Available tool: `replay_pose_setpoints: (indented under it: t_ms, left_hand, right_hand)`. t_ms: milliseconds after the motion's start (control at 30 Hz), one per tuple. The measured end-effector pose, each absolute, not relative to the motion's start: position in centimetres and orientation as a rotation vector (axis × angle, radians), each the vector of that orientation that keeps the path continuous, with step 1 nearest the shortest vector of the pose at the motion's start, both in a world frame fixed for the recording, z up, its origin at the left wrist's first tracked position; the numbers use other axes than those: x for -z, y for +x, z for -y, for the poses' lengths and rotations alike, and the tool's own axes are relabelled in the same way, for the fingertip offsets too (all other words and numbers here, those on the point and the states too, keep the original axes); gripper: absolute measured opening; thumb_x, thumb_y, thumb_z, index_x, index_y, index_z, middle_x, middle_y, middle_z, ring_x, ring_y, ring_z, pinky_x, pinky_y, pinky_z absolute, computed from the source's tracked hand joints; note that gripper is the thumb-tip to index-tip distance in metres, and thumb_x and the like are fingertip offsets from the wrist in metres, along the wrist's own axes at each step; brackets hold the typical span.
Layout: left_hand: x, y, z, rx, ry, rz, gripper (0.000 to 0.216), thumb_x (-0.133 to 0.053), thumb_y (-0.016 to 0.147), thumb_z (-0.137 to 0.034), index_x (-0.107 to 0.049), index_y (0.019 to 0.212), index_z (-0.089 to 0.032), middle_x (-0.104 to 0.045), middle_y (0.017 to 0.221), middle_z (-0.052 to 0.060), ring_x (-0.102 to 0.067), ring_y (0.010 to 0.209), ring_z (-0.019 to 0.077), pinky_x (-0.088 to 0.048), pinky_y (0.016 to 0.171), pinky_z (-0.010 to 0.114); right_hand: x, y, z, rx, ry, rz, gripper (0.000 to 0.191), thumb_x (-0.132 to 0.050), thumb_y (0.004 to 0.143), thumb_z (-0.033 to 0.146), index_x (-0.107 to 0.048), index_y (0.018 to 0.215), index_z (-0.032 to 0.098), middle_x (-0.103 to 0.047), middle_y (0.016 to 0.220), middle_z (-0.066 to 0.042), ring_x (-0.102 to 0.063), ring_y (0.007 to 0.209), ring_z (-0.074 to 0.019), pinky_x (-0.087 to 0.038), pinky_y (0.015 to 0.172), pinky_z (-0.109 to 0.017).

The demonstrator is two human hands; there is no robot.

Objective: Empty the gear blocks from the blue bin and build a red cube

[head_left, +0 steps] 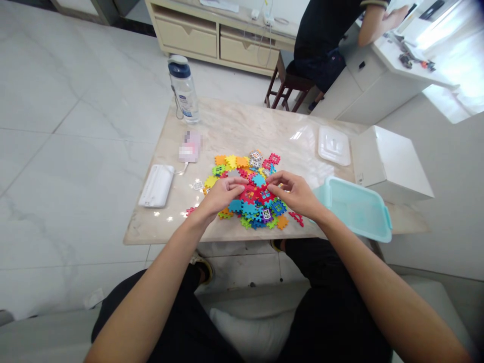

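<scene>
- Your left hand [221, 195] and right hand [297, 194] meet at the centre of the frame, over the pile of bright interlocking tiles [249, 189] on the marble table [234, 128].
- Between them you pinch red tile pieces [256, 193]; the left fingertips clamp the left edge, the right fingertips the right edge. Both hands are closed on it, not loose.
- Whether the red pieces are already joined or only held edge to edge, I cannot tell.
- These tiles look like light, stiff plastic with toothed edges. Judging by that, they should not bend much and will slip little, since the teeth give your fingers purchase.
- Take them by the flat faces near the edges, thumb above and fingers below, leaving the teeth you mean to mesh free.
- Loose tiles lie all around your hands, so a careless sweep could scatter them off the near table edge.
- To the right of the pile sits an open teal tub [359, 209]; its white lid [333, 145] lies further up.
- A water bottle [183, 91] stands in the upper left, a white power bank [157, 185] at left.
- Another person sits in the upper right.
</scene>
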State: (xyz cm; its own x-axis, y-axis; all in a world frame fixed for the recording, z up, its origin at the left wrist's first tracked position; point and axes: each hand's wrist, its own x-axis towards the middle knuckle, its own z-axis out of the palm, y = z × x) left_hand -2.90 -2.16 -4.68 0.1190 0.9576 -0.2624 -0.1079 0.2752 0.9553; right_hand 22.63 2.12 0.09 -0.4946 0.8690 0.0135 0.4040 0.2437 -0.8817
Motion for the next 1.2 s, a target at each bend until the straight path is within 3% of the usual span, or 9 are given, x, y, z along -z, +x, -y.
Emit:
replay_pose_setpoints:
  t_ms: [133,433,633,800,1000,1200]
  left_hand:
    - [4.7,-2.5,2.5,-0.981,0.984,-1.18,0.02,-0.081,0.089,-0.032,-0.083,0.104,-0.02,-0.076,0.079,0.004,-0.064,0.07,0.0165,-0.049,0.068,0.029]
    - [5.1,-1.7,2.9,-1.001,0.915,-1.111,0.022,-0.088,0.086,-0.034,-0.081,0.1,-0.019,-0.08,0.091,0.007,-0.071,0.08,0.0179,-0.054,0.077,0.031]
    - [4.9,-1.5,3.3,-0.983,0.933,-1.046,0.038,-0.091,0.086,-0.054,-0.086,0.099,-0.019,-0.082,0.095,0.008,-0.07,0.082,0.0185,-0.052,0.075,0.03]
    - [4.6,-1.2,3.3,-0.995,0.89,-0.999,0.045,-0.09,0.086,-0.062,-0.087,0.099,-0.019,-0.082,0.098,0.009,-0.072,0.086,0.0202,-0.055,0.078,0.031]
    - [4.1,-1.2,3.3,-1.081,0.849,-0.945,0.053,-0.103,0.073,-0.038,-0.082,0.118,-0.019,-0.082,0.113,0.012,-0.077,0.103,0.0232,-0.061,0.095,0.037]
    - [4.0,-0.7,3.0,-1.32,0.856,-0.959,0.052,-0.106,0.069,-0.032,-0.077,0.111,-0.018,-0.08,0.112,0.008,-0.075,0.106,0.0204,-0.06,0.103,0.036]
  right_hand:
    - [0.0,22.3,-1.9,-1.133,-1.12,2.143,0.028,-0.072,0.105,0.051,-0.083,0.11,0.026,-0.084,0.109,-0.006,-0.076,0.097,-0.022,-0.061,0.087,-0.038]
    - [0.2,20.9,-1.7,-1.213,-1.078,2.181,0.026,-0.081,0.1,0.05,-0.085,0.105,0.026,-0.084,0.103,-0.006,-0.077,0.09,-0.0216,-0.06,0.082,-0.037]
    - [0.0,20.5,-1.6,-1.12,-1.081,2.22,0.025,-0.08,0.101,0.05,-0.084,0.109,0.027,-0.084,0.105,-0.006,-0.076,0.093,-0.0238,-0.061,0.089,-0.041]
    - [-0.1,20.4,-1.7,-1.019,-1.096,2.293,0.025,-0.077,0.103,0.05,-0.083,0.111,0.027,-0.082,0.11,-0.007,-0.073,0.094,-0.0234,-0.06,0.083,-0.038]
    - [-0.1,20.5,-1.8,-0.887,-1.167,2.254,0.032,-0.078,0.102,0.05,-0.082,0.122,0.025,-0.079,0.119,-0.011,-0.073,0.099,-0.0248,-0.059,0.085,-0.038]
    - [0.4,20.6,-1.9,-1.109,-1.243,2.065,0.046,-0.076,0.099,0.066,-0.083,0.098,0.021,-0.081,0.089,-0.006,-0.07,0.078,-0.0212,-0.054,0.073,-0.035]
